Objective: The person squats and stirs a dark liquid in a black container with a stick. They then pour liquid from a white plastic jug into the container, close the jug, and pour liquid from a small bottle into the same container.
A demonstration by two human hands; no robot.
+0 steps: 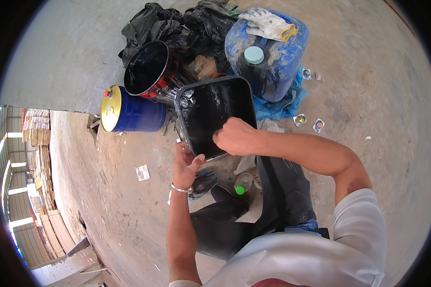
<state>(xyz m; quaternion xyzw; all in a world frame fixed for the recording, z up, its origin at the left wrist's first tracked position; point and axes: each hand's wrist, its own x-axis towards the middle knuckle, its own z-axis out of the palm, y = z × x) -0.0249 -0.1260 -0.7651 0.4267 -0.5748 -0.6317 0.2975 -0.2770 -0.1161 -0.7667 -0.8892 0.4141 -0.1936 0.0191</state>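
A black square-mouthed bucket (242,98) is tilted toward me, its inner walls dark, with shiny wet-looking patches. My left hand (184,167), with a bracelet at the wrist, grips the near left corner of its rim; the thumb lies by the edge and the fingers are outside. My right hand (237,137) is closed in a fist over the bucket's mouth near the right side. What the fist holds, if anything, is hidden. Beneath the bucket, a clear bottle with a green cap (240,190) is on the floor between my legs.
Beyond the bucket are a red-and-black pail (165,76), a blue drum with a yellow top (141,111) and black plastic bags (177,28). At the far right, a stained blue jerrycan (292,57) bears a work glove (268,24). Paper scraps (142,172) dot the concrete floor.
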